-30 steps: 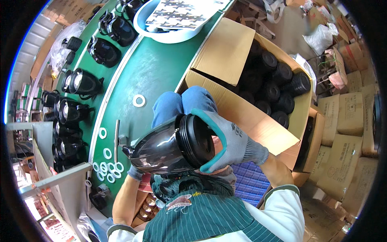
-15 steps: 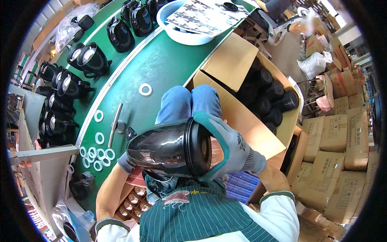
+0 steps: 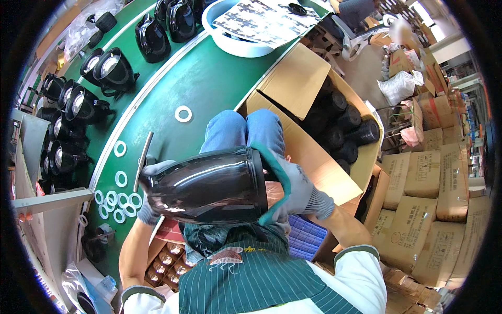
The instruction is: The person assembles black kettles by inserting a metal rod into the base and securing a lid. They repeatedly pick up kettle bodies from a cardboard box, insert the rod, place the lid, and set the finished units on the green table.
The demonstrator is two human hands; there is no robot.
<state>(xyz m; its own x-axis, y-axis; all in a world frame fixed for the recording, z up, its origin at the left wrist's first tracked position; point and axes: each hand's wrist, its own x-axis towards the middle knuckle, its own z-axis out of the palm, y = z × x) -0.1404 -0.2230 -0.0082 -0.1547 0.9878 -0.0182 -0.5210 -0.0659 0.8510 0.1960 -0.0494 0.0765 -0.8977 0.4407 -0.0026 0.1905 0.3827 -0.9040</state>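
Observation:
A glossy black thermos jug [image 3: 209, 188] lies sideways above my lap, its wide bottom end turned to the right. My right hand [image 3: 295, 183], in a grey and teal glove, is closed round that bottom end, thumb and fingers spread over its rim. At the narrower left end my left hand [image 3: 157, 167], in a grey glove, grips the jug; the jug hides part of its fingers. Just beyond my left hand a thin metal rod [image 3: 144, 157] stands up from the green worktop [image 3: 157, 125]. White rings [image 3: 121, 178] lie on the worktop to the left.
Black jugs [image 3: 114, 70] with silvery insides stand along the far left. A pale blue basin [image 3: 235, 44] with a patterned sheet is at the back. To the right, an open carton [image 3: 300, 78] holds black parts. Silvery liners [image 3: 166, 256] sit in a box below; stacked cartons [image 3: 408, 225] fill the right.
The jug has shifted slightly left and lies more level. The ridged black ring at its bottom end now shows less. My left hand has come up at the jug's left end.

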